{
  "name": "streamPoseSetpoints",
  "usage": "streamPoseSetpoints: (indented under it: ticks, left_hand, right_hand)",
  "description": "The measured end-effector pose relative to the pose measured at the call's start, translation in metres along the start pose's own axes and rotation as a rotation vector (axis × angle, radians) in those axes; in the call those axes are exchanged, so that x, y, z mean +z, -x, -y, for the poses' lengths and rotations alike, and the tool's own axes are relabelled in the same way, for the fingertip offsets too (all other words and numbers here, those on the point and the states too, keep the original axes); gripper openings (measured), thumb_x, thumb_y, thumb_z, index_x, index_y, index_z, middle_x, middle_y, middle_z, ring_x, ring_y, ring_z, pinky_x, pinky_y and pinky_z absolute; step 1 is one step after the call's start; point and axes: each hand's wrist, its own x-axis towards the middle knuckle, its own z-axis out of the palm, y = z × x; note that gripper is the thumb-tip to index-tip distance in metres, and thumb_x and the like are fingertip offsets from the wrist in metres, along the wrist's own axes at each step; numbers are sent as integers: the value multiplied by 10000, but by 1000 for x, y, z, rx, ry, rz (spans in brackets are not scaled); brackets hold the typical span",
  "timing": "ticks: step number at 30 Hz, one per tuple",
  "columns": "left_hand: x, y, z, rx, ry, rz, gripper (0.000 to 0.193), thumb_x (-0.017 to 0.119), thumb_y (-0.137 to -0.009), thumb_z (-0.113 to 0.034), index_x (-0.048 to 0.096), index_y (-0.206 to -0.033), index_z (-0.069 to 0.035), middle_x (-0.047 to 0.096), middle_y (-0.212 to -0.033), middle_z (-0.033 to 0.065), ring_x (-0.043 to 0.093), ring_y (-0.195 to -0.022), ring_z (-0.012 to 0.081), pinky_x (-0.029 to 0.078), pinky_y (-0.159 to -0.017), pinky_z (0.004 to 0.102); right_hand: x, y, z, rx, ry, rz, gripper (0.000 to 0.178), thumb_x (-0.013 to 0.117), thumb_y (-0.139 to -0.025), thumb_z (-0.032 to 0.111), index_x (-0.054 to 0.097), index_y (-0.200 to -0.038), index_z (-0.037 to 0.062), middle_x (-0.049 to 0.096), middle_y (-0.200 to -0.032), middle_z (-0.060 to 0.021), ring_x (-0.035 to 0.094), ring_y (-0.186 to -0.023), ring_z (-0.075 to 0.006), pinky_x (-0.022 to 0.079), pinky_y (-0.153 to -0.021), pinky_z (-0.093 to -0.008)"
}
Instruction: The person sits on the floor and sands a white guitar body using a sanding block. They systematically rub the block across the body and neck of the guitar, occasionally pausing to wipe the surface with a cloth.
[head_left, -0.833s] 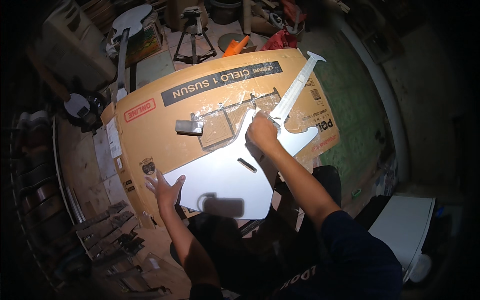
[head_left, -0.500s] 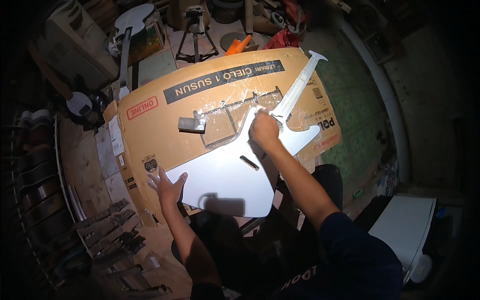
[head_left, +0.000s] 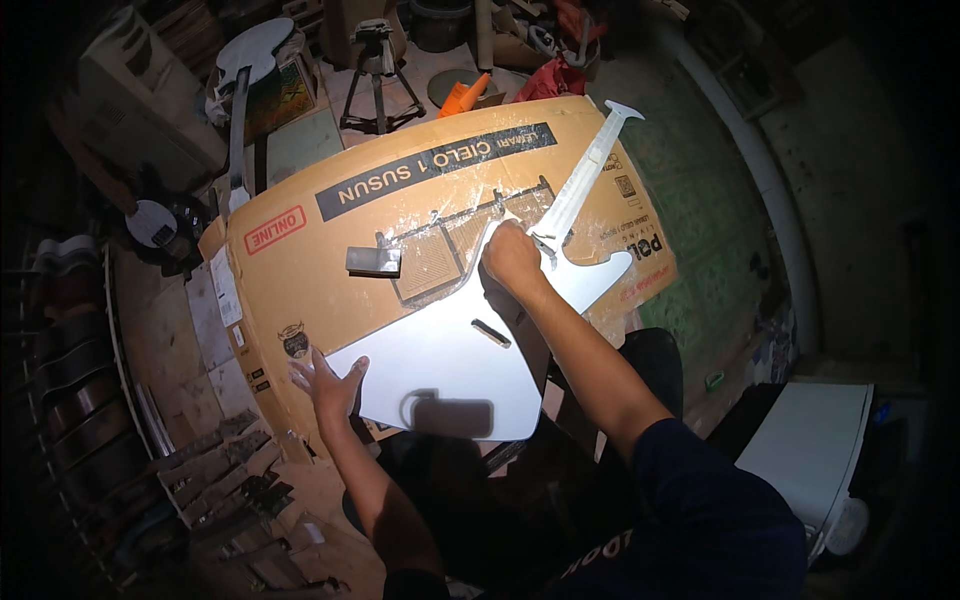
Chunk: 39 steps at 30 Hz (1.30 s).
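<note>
A white electric guitar body [head_left: 440, 370] with an angular outline lies on a large cardboard box, its neck [head_left: 590, 175] running to the upper right. There is a dark slot [head_left: 491, 333] cut in its middle. My left hand [head_left: 335, 392] is at the body's left edge, fingers spread, thumb along the rim. On the upper part of the body near the neck joint, my right hand [head_left: 512, 257] presses down with its fingers curled. Whatever it may hold is hidden under the fingers. A small grey rectangular block [head_left: 373, 262] rests on the cardboard beyond the body.
The printed cardboard box [head_left: 290, 280] serves as the work surface. Behind it are a small tripod [head_left: 376, 75], an orange object [head_left: 463, 97] and another white guitar body [head_left: 253, 50]. Curved wooden pieces [head_left: 75, 350] fill a rack at left. A white panel [head_left: 808, 440] stands at right.
My right hand has slid slightly up and left on the guitar body, toward its upper edge. My left hand stays at the left rim. The whole view has shifted a little.
</note>
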Motion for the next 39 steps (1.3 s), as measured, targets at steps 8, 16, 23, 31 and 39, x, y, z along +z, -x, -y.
streamPoseSetpoints:
  ticks: [8,16,23,31,39]
  left_hand:
    - [0,2,-4,-7,1,8,1217,829,-736,-619,202,-1605,-42,-86,-1625,374,-101,-1505,556,138,-1218,611]
    - [2,1,2,-15,-12,-9,1225,823,-729,-637,207,-1605,-42,-85,-1624,376,-101,-1508,549,154,-1214,612]
    - [4,0,2,12,23,-23,1234,828,-723,-633,201,-1606,-41,-75,-1627,373,-104,-1509,547,171,-1208,617]
    - [2,2,-1,-15,-3,-12,1214,825,-735,-621,196,-1611,-62,-59,-1641,347,-77,-1518,532,194,-1205,619]
    - [-2,4,-11,-43,-27,7,1213,826,-740,-613,190,-1613,-61,-57,-1644,341,-86,-1525,513,211,-1201,616]
  right_hand:
    - [35,6,-35,-134,-49,-168,469,516,-895,51,495,-1319,-148,578,-1237,-416,681,-938,-503,558,-834,-529]
    - [10,6,-35,-102,-7,50,464,397,-1005,117,437,-1453,4,522,-1431,-264,685,-961,-459,562,-871,-507]
    - [-4,8,-44,-419,75,-106,562,448,-935,42,401,-1494,71,689,-1163,-241,701,-800,-430,577,-710,-500]
    - [12,42,-32,-458,169,168,560,425,-981,96,343,-1533,58,534,-1430,-212,712,-770,-397,575,-676,-522]
    - [18,77,-23,-626,131,176,636,445,-930,52,307,-1550,44,578,-1319,-226,705,-721,-387,573,-641,-498]
